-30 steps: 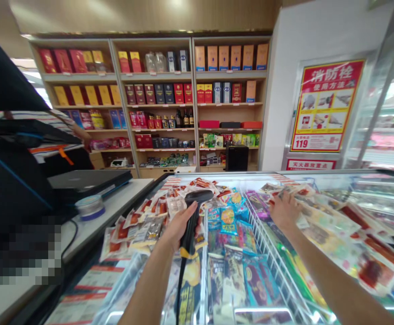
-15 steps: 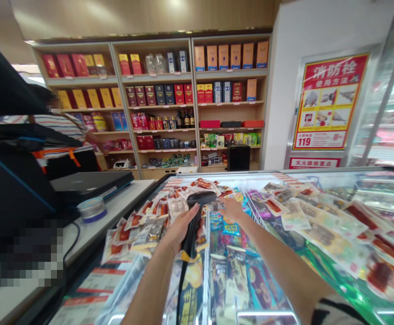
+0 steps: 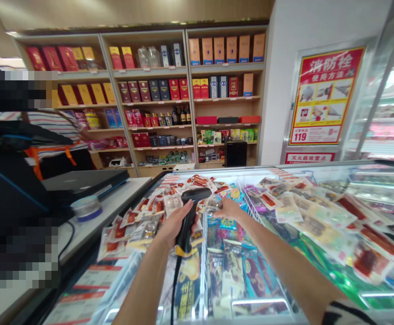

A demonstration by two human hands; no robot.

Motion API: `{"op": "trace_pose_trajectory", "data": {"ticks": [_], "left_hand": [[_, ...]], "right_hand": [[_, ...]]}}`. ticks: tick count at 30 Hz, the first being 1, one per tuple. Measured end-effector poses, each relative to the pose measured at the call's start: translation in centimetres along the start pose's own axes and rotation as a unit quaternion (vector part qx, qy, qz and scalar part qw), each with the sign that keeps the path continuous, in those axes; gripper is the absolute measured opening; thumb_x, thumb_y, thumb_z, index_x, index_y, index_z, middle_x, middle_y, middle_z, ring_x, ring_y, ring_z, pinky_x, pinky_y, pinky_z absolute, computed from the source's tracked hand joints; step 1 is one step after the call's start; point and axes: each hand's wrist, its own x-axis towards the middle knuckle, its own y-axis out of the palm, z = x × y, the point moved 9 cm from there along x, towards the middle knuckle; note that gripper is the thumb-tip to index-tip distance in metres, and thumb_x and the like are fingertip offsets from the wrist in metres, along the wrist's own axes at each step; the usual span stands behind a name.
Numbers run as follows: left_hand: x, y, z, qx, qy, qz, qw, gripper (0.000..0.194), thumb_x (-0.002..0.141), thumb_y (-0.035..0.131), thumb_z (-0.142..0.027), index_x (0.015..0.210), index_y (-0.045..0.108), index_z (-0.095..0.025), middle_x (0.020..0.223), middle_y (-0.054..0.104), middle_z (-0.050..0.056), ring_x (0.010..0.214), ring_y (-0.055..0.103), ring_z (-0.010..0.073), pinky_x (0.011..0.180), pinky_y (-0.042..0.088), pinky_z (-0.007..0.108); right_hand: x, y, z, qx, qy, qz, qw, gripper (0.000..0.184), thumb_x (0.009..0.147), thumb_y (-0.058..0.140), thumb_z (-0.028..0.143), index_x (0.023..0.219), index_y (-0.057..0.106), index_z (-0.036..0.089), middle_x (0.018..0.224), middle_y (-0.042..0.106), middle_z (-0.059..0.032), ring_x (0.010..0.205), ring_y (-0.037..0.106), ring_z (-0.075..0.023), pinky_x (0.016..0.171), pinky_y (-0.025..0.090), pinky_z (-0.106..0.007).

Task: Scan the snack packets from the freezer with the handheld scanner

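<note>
My left hand (image 3: 173,225) is wrapped round the handle of a black barcode scanner (image 3: 190,211) with a yellow band and a dark cord hanging down. The scanner's head points right, over the chest freezer (image 3: 217,311). My right hand (image 3: 229,209) reaches in beside the scanner's head and pinches a small clear snack packet (image 3: 213,205) that lies among the packets on top of the freezer. Several vacuum-packed snack packets (image 3: 139,225) lie spread on the freezer's left side, close under my left hand.
More packets (image 3: 318,221) cover the glass on the right, and ice-cream wrappers (image 3: 237,266) show under the glass. A counter (image 3: 115,201) at left holds a black register (image 3: 10,180), a laptop (image 3: 81,180) and a tape roll (image 3: 83,207). A person in a striped shirt (image 3: 54,124) stands behind it. Shelves of boxes (image 3: 183,90) line the back wall.
My right hand has swung from the packets on the right side of the freezer leftward to the scanner's head and closed on a small packet there. My left hand kept the scanner nearly still.
</note>
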Motion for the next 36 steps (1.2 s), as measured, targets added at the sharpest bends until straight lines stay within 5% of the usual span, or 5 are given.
{"op": "trace_pose_trajectory", "data": {"ticks": [9, 19, 24, 32, 36], "left_hand": [[-0.5, 2.4, 0.4, -0.003, 0.001, 0.104, 0.995, 0.030, 0.071, 0.046, -0.044, 0.070, 0.046, -0.014, 0.056, 0.050, -0.001, 0.040, 0.045, 0.0067, 0.038, 0.034, 0.019], [-0.6, 3.1, 1.2, 0.039, -0.003, 0.108, 0.993, 0.029, 0.070, 0.048, -0.043, 0.070, 0.046, -0.014, 0.056, 0.051, 0.000, 0.040, 0.045, 0.0069, 0.037, 0.032, 0.019], [-0.2, 1.6, 0.8, 0.022, -0.007, 0.087, 0.996, 0.031, 0.071, 0.047, -0.045, 0.075, 0.048, -0.014, 0.059, 0.052, 0.000, 0.040, 0.046, 0.0065, 0.038, 0.034, 0.019], [0.1, -0.8, -0.4, -0.031, 0.004, 0.042, 0.999, 0.034, 0.070, 0.047, -0.045, 0.083, 0.048, -0.014, 0.056, 0.050, -0.002, 0.040, 0.044, 0.0059, 0.037, 0.035, 0.018], [0.1, -1.0, -0.6, -0.040, 0.009, 0.038, 0.998, 0.035, 0.070, 0.047, -0.045, 0.085, 0.049, -0.014, 0.055, 0.050, -0.002, 0.039, 0.044, 0.0062, 0.037, 0.035, 0.018]], "right_hand": [[-4.2, -5.8, -10.1, 0.059, 0.162, -0.219, 0.960, 0.045, 0.056, 0.057, 0.048, 0.088, 0.048, 0.017, 0.074, 0.059, -0.0036, 0.069, 0.054, -0.0169, 0.053, 0.032, -0.022], [-4.4, -5.9, -9.8, 0.008, 0.173, -0.210, 0.962, 0.051, 0.062, 0.052, 0.051, 0.098, 0.045, 0.016, 0.078, 0.060, -0.0069, 0.075, 0.055, -0.0203, 0.057, 0.033, -0.025], [-4.7, -6.6, -9.0, -0.120, 0.123, -0.210, 0.963, 0.051, 0.068, 0.049, 0.045, 0.112, 0.040, 0.022, 0.093, 0.056, -0.0092, 0.092, 0.047, -0.0246, 0.075, 0.030, -0.036], [-5.7, -8.4, -14.8, -0.215, 0.214, -0.231, 0.924, 0.030, 0.073, 0.045, 0.031, 0.099, 0.055, 0.019, 0.108, 0.045, -0.0136, 0.103, 0.034, -0.0288, 0.080, 0.021, -0.048], [-4.8, -9.1, -11.3, -0.187, 0.163, -0.291, 0.924, 0.031, 0.075, 0.041, 0.026, 0.102, 0.052, 0.016, 0.120, 0.037, -0.0135, 0.110, 0.029, -0.0290, 0.084, 0.020, -0.046]]}}
